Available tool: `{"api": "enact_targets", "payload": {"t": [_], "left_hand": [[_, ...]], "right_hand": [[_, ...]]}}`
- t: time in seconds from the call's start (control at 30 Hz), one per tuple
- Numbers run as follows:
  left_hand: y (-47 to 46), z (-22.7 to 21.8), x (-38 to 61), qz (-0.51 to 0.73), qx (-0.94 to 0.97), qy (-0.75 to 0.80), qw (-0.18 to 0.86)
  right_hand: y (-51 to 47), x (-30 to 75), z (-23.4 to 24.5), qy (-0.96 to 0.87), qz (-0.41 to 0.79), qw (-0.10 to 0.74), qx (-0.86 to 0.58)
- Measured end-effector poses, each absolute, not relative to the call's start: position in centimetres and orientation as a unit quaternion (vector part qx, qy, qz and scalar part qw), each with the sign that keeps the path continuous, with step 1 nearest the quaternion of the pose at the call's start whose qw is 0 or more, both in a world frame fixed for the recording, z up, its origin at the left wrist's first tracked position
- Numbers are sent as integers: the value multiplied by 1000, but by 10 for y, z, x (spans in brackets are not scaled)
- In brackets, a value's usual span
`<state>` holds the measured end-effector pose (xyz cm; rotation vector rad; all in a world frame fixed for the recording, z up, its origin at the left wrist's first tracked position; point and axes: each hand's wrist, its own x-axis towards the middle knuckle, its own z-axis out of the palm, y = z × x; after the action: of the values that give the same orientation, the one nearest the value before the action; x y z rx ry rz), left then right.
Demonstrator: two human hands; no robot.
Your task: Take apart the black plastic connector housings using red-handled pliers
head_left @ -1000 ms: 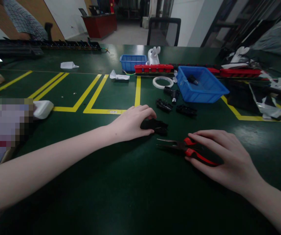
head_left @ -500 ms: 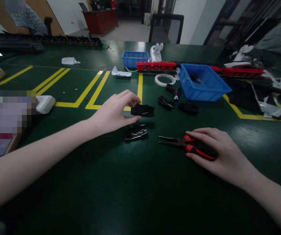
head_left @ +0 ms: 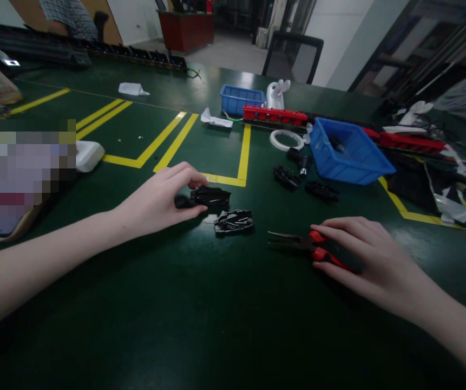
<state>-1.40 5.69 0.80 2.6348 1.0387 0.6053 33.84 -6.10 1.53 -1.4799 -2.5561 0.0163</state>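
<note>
My left hand pinches a black plastic cover piece between thumb and fingers, low over the green table. Just to its right lies a second black part with metal contacts showing, flat on the table. My right hand rests on the red-and-black handles of needle-nose pliers, fingers curled over them; the jaws point left toward the black part.
Two more black parts lie beyond, near a blue bin. A tape ring, a small blue bin, red strips and yellow floor-style lines mark the far table. A white object sits left. Another person stands far left.
My left hand lifted the black cover off the lower part, then brought it back and down to the left. The inner part stays on the table. My right hand stayed on the pliers.
</note>
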Motion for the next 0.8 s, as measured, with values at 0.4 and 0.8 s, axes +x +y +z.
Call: {"api": "enact_targets", "payload": {"t": [0.4,0.8], "left_hand": [[59,2,-14,155,894,382,176],[61,2,-13,141,908,362,154]], "right_hand": [[-8,293,59,-928,-111,28,-356],[13,280,67,-946,-79,-18,-314]]}}
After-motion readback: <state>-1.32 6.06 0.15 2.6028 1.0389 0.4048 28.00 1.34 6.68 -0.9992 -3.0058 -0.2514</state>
